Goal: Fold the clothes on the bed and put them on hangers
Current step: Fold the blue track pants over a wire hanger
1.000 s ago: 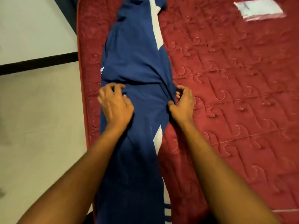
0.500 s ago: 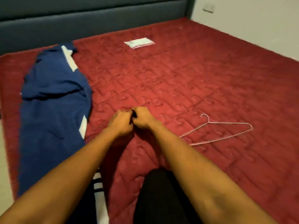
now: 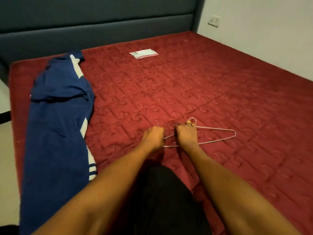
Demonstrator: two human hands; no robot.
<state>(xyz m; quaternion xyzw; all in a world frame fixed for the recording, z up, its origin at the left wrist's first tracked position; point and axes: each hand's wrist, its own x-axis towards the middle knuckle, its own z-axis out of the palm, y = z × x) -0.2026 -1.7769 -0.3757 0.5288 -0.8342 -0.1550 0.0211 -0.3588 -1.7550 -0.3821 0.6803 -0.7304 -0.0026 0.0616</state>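
A long navy blue garment (image 3: 55, 126) with white stripes lies partly folded along the left side of the red mattress (image 3: 186, 85). A thin wire hanger (image 3: 220, 139) lies flat on the mattress in front of me. My left hand (image 3: 153, 138) has its fingers curled at the hanger's left corner. My right hand (image 3: 185, 134) grips the wire just below the hook. My hands are a short way apart, and both are well clear of the garment.
A small white packet (image 3: 144, 53) lies further up the mattress near the dark padded headboard (image 3: 101, 26). My dark-clothed knee (image 3: 162, 197) is between my forearms. A pale wall with a socket (image 3: 214, 21) runs along the right side.
One second ago both hands pressed the blue garment. They have left it, met over the bare mattress, then moved right onto the hanger and taken hold of it.
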